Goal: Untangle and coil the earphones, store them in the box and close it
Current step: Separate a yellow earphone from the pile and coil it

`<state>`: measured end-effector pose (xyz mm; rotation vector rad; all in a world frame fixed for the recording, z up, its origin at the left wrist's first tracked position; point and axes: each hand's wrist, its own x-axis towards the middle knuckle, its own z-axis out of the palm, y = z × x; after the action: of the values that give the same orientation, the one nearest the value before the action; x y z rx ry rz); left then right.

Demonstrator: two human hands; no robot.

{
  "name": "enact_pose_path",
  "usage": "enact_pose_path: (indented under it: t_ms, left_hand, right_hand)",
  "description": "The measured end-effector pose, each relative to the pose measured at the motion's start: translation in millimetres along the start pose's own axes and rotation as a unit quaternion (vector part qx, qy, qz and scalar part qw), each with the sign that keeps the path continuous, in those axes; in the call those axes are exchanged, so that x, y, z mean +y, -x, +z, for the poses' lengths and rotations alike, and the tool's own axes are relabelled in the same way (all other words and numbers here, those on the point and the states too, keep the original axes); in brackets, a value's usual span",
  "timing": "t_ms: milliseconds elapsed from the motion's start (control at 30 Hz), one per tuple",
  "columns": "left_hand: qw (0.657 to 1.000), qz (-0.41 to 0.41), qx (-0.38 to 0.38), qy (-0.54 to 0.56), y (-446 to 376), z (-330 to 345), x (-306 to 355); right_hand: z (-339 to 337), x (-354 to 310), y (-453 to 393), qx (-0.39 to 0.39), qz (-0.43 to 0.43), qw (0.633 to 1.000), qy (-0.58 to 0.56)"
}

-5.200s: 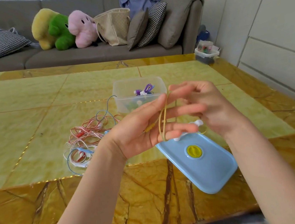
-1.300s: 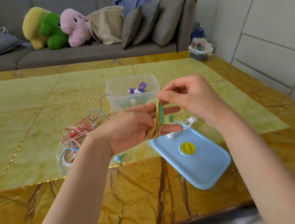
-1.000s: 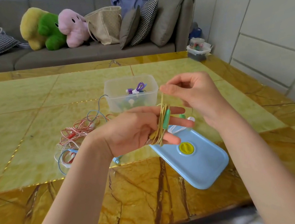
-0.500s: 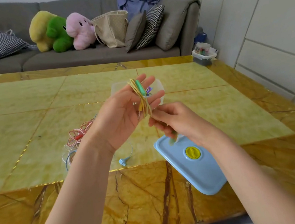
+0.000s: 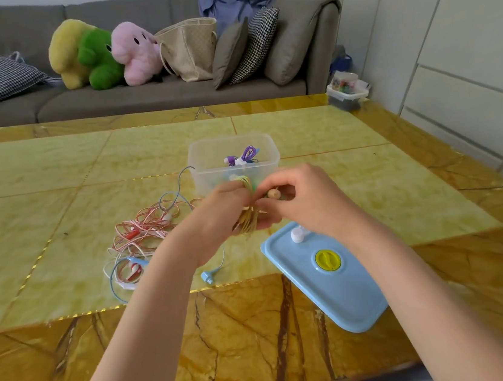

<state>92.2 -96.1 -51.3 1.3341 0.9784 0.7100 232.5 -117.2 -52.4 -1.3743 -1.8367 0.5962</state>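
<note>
At the centre of the frame, the left hand (image 5: 223,206) grips a coiled yellow earphone (image 5: 249,219) while the right hand (image 5: 301,196) fingers pinch its end. Behind, the open box (image 5: 231,143) holds a purple set; a red and blue tangle (image 5: 144,232) and the lid (image 5: 327,279) wait on the surface.

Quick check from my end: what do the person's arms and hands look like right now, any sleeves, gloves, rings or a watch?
Both forearms are bare as far up as the head view shows, no sleeve cuffs visible. The left hand and right hand wear no gloves. No watch, bracelet or ring is visible on either wrist or on the fingers that show. No markings or cables on the arms.
</note>
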Motion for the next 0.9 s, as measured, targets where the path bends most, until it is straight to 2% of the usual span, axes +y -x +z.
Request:
enact_pose_path:
  t_ms: [133,267,400,533,633,767,900]
  left_hand:
    - [0.999,-0.002,-0.048,0.004,4,6,1]
    - [0.99,-0.007,-0.086,0.114,2,8,2]
    - [0.972,-0.012,-0.138,0.188,3,3,1]
    - [0.939,0.003,-0.235,0.252,4,-1,0]
    - [0.889,0.007,-0.338,0.31,2,-5,-1]
    - [0.902,0.031,-0.325,0.283,-1,-4,-2]
    - [0.887,0.008,-0.32,0.332,-4,-9,-3]
  right_hand:
    - [-6,2,0,0.011,-0.011,0.998,-0.058]
    - [-14,-2,4,-0.001,0.015,0.988,-0.155]
    - [-15,-4,5,-0.013,0.008,0.988,-0.157]
    - [-19,-6,8,-0.036,0.044,0.975,-0.216]
    - [-19,-8,9,-0.054,0.054,0.964,-0.254]
    - [-15,-9,8,-0.037,0.057,0.965,-0.255]
    - [-17,-7,7,-0.056,0.066,0.96,-0.267]
